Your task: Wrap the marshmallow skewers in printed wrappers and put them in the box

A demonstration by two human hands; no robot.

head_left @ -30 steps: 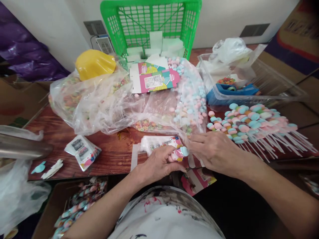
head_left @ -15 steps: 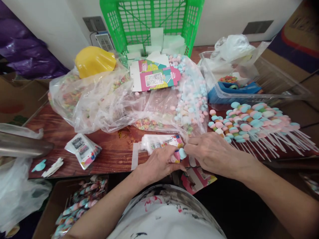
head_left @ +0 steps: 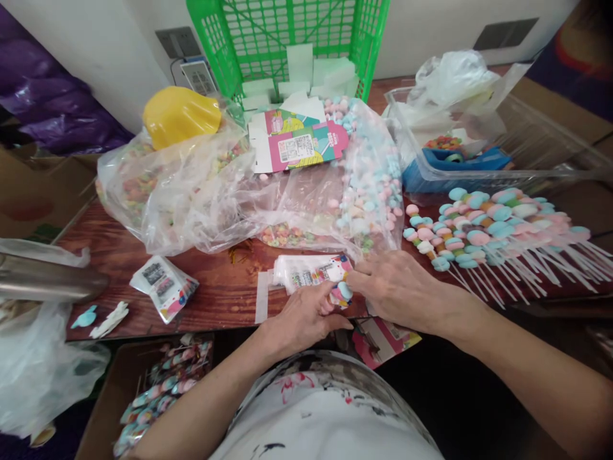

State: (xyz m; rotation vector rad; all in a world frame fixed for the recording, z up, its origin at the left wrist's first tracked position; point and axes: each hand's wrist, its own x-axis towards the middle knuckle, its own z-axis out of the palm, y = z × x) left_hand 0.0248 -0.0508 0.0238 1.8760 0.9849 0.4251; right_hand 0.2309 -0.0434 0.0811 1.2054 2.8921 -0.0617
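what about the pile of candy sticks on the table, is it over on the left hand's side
No, the candy sticks lie to the right of the right hand, before the clear plastic tub.

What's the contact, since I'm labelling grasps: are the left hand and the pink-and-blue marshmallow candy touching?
Touching. The head view shows the marshmallow candy gripped in the left hand, its rounded end poking out beside the thumb.

A sweets-packing workshop is suggested: on a wooden table [head_left: 215,291], skewered sweets [head_left: 502,223] are piled at right, printed sachets [head_left: 165,287] are stacked at left, and bulk bags [head_left: 191,198] are spread farther back. Wrapped skewers [head_left: 158,390] are gathered in a carton [head_left: 100,402], near left.
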